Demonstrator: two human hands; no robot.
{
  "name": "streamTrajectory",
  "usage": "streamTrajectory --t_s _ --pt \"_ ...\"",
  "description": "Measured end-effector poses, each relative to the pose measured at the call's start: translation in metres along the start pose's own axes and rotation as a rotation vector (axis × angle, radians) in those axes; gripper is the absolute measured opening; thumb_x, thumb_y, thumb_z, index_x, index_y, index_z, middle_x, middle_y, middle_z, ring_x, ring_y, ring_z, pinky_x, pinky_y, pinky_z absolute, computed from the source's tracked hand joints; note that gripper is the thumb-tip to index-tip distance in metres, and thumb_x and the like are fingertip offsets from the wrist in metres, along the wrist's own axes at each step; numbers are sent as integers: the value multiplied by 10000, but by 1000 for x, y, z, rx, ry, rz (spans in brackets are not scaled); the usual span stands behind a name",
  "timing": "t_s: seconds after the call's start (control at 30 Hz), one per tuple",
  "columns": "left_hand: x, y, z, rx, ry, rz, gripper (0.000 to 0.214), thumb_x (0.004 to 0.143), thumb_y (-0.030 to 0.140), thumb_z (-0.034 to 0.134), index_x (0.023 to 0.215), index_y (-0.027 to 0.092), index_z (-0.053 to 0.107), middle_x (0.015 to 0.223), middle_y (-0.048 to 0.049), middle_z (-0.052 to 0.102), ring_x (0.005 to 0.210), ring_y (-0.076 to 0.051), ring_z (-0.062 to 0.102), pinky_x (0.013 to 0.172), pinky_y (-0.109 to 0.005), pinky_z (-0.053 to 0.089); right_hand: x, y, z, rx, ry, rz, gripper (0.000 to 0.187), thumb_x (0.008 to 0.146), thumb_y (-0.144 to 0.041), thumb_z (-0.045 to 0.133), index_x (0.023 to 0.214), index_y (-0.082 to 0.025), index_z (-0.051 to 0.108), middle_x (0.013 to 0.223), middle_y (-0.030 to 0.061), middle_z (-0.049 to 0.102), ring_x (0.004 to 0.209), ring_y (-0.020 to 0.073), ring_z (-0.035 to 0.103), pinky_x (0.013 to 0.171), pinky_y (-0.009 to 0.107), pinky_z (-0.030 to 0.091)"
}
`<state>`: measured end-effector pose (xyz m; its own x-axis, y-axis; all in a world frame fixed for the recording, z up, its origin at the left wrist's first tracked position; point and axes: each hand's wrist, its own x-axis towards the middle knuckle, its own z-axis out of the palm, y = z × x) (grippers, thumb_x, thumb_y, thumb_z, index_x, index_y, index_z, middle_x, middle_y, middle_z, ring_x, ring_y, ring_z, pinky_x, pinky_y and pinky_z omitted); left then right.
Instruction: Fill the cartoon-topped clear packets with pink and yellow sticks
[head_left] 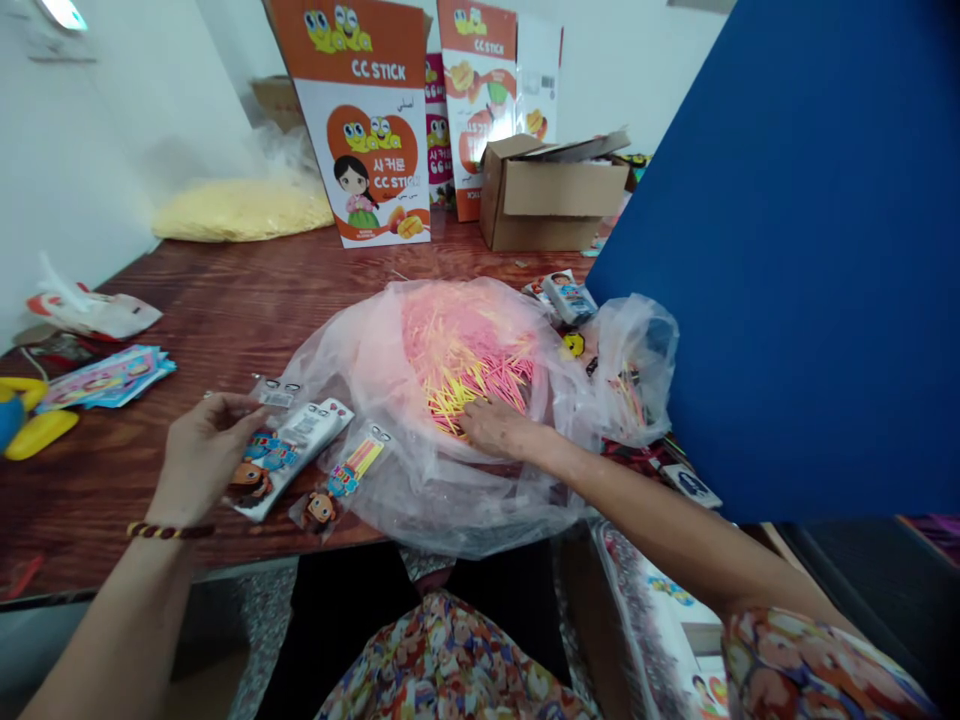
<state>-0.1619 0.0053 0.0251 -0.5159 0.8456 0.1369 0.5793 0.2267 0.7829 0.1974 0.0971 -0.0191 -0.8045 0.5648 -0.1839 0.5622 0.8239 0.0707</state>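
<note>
My left hand [206, 445] is closed in a pinch at the edge of a clear printed packet [276, 392]. Beneath and beside it lies a stack of printed packets [307, 440] with a cartoon face. One packet with yellow and pink sticks inside [356, 465] rests to the right of the stack. My right hand [495, 427] reaches into a large, clear plastic bag [480, 510] spread open on the table. Its fingers curl down into thin pink and yellow sticks [469, 370], and the fingertips are partly hidden there.
Tall printed cartons [382, 130] and an open cardboard box [555, 205] stand at the back. A bag of yellow sticks [240, 210] lies back left. To the right are a smaller clear bag [645, 360], bundled packets [568, 298] and a large blue panel [810, 280]. Colourful sheets [112, 378] lie left.
</note>
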Motion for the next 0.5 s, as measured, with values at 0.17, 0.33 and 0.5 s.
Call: streamTrajectory --t_s 0.17,0.33,0.5 --pt "-34 33 6 -424 -52 -123 291 596 295 799 786 163 623 685 46 618 605 -108 554 579 -202 460 -4 7 11 67 21 -20 246 983 -216 423 1131 -124 597 1108 140 649 1048 252 603 873 396 443" --pt "-62 48 18 -602 -146 -182 339 595 324 843 806 177 622 682 48 646 571 -109 593 519 -190 488 -6 10 16 161 51 5 196 960 -181 472 1076 -130 620 1065 123 663 1022 240 604 871 373 442" --pt "-80 55 31 -640 -255 -266 383 597 377 849 845 201 617 631 53 642 423 -119 567 360 -197 439 -9 19 15 253 69 0 176 919 -113 479 963 -148 646 975 114 655 850 200 589 760 320 449"
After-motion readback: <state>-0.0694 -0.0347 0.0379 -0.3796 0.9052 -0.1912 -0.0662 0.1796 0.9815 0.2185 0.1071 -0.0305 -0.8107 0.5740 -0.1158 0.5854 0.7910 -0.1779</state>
